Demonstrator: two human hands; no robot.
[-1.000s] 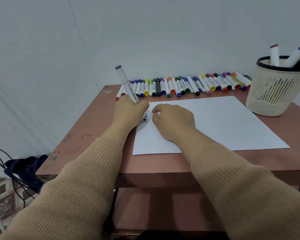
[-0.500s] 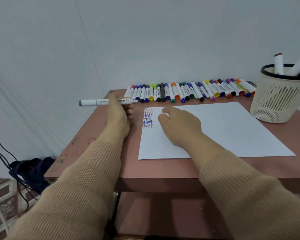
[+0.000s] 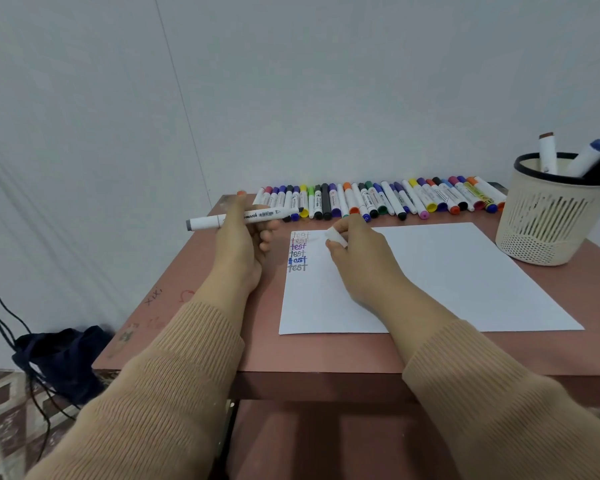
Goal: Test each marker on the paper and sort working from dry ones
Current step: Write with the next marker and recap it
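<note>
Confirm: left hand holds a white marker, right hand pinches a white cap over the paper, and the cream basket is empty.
Not empty: the head view shows the cream slotted plastic basket holding several markers. The rest stands.

pink table (image 3: 326, 351) bears paper (image 3: 465, 278), marker row (image 3: 378, 200), basket (image 3: 548, 220).

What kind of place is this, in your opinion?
Probably a simple work corner at home: a reddish table against a bare white wall, a row of markers and a sheet of paper.
</note>
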